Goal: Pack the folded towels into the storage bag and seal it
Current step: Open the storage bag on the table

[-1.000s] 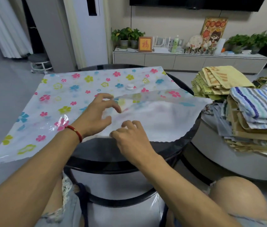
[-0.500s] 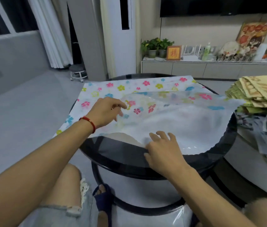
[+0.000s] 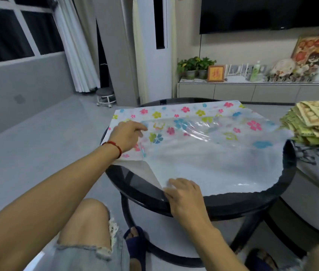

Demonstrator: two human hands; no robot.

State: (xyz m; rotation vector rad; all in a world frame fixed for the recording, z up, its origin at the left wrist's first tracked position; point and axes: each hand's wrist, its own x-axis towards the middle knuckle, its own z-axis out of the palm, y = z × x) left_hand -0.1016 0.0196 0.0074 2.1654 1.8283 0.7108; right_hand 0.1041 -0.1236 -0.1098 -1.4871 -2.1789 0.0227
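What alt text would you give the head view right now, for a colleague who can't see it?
A flowered plastic storage bag lies spread over a round black table, with no towels in it yet. The left hand grips its left edge and the right hand holds its near edge. Folded towels sit stacked off to the right.

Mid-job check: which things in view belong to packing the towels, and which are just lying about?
Job: storage bag spread on the round table; folded towels stacked at right; left hand and right hand, both on the bag.

Lying about: potted plants, picture frame, green bottle, small stool.
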